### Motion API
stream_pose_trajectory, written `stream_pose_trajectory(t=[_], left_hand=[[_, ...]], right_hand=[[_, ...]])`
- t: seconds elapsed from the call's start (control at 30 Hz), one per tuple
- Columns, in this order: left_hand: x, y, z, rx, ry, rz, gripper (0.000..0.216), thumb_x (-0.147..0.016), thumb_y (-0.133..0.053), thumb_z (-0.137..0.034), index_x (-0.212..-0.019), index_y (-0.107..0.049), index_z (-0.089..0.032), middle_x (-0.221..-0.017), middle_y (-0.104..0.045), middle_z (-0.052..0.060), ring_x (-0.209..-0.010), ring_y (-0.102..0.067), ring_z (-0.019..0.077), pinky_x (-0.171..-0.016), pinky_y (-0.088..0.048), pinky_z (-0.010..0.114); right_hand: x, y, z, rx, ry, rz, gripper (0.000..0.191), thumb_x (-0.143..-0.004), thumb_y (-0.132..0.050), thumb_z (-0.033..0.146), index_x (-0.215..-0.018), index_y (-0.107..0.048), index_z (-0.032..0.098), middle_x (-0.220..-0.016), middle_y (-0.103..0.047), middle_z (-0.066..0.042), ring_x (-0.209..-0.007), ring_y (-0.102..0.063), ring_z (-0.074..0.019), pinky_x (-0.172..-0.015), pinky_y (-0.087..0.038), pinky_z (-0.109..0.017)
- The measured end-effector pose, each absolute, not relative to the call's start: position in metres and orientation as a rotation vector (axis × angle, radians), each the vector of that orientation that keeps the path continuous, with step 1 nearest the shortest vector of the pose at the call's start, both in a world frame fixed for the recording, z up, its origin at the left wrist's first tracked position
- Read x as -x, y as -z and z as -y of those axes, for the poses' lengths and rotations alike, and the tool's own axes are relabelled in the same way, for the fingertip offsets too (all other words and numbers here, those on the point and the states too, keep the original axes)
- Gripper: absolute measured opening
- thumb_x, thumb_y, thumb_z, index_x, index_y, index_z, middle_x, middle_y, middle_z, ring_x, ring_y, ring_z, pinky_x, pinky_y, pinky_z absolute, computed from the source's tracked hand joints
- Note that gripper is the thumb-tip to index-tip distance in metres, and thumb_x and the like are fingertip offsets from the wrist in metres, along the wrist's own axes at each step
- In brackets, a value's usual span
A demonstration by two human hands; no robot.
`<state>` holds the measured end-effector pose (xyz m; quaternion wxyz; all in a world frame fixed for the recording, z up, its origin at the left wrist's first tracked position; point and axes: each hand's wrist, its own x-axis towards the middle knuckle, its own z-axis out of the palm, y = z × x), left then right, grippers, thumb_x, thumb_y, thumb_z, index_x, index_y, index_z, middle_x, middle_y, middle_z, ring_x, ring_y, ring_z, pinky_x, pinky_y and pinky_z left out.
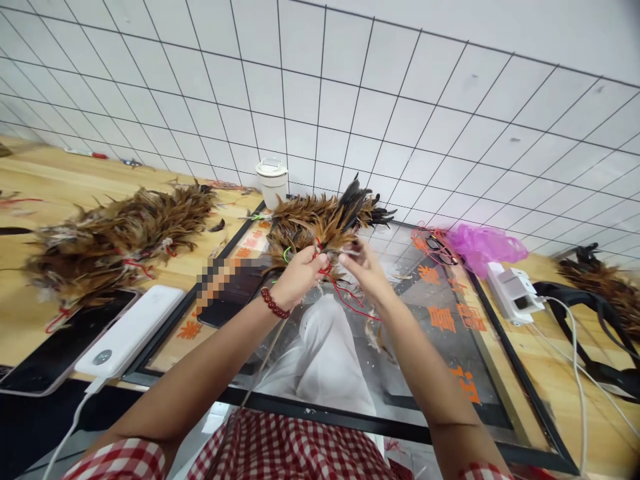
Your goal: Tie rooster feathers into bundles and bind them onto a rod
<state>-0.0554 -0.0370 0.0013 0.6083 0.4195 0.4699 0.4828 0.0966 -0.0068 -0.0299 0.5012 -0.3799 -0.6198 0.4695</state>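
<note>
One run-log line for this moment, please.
Left hand: gripping base of brown-and-black feather bundle; Right hand: beside base, grip unclear; Far side: white lidded cup; Right side: crumpled purple plastic bag

From where I stand, a white wall rises behind the table, marked here and there with small grey scuffs towards the right. A black wire grid covers much of it, running down to the table's back edge. The pale wooden table stretches off to both sides, its grain plain near the back left corner. A black-framed glass panel with orange lettering reaches to the table's near edge, catching faint reflections of the bright, even light.
</note>
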Motion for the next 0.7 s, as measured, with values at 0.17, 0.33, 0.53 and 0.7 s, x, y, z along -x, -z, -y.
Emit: stream_pose_trajectory(t=[0.17,0.33,0.53,0.7], left_hand=[[0.058,-0.003,0.036,-0.96,-1.153,-1.029,0.017,-0.078,-0.061,-0.022,-0.074,-0.045,-0.016,-0.06,-0.045,-0.005,-0.043,-0.035,0.0028,-0.04,-0.025,0.014],[0.055,-0.002,0.038,-0.978,-1.129,-1.055,0.013,-0.078,-0.063,-0.019,-0.077,-0.051,-0.014,-0.063,-0.049,-0.004,-0.045,-0.037,0.0021,-0.041,-0.027,0.012],[0.056,0.005,0.032,-0.809,-1.142,-0.902,0.039,-0.079,-0.062,-0.051,-0.074,-0.052,-0.013,-0.063,-0.052,0.001,-0.043,-0.039,0.0039,-0.036,-0.019,0.013],[0.055,0.006,0.031,-0.848,-1.123,-0.899,0.045,-0.077,-0.063,-0.056,-0.074,-0.057,-0.011,-0.063,-0.054,0.002,-0.045,-0.042,0.0048,-0.035,-0.02,0.014]], right_hand=[[-0.085,0.041,0.023,0.834,-1.719,1.245,0.049,-0.066,-0.078,0.046,-0.103,-0.057,0.022,-0.082,-0.065,-0.001,-0.064,-0.058,-0.0108,-0.059,-0.046,-0.023],[-0.083,0.023,0.012,0.933,-1.445,1.045,0.039,-0.061,-0.079,0.046,-0.071,-0.053,0.019,-0.052,-0.046,0.008,-0.044,-0.035,-0.0044,-0.043,-0.027,-0.019],[-0.081,0.018,0.006,0.878,-1.532,0.957,0.038,-0.058,-0.08,0.042,-0.062,-0.051,0.018,-0.049,-0.046,0.008,-0.044,-0.037,-0.0056,-0.046,-0.031,-0.022],[-0.074,0.024,0.005,0.861,-1.36,0.971,0.032,-0.059,-0.08,0.038,-0.065,-0.057,0.017,-0.055,-0.051,0.006,-0.048,-0.04,-0.0058,-0.049,-0.034,-0.022]])
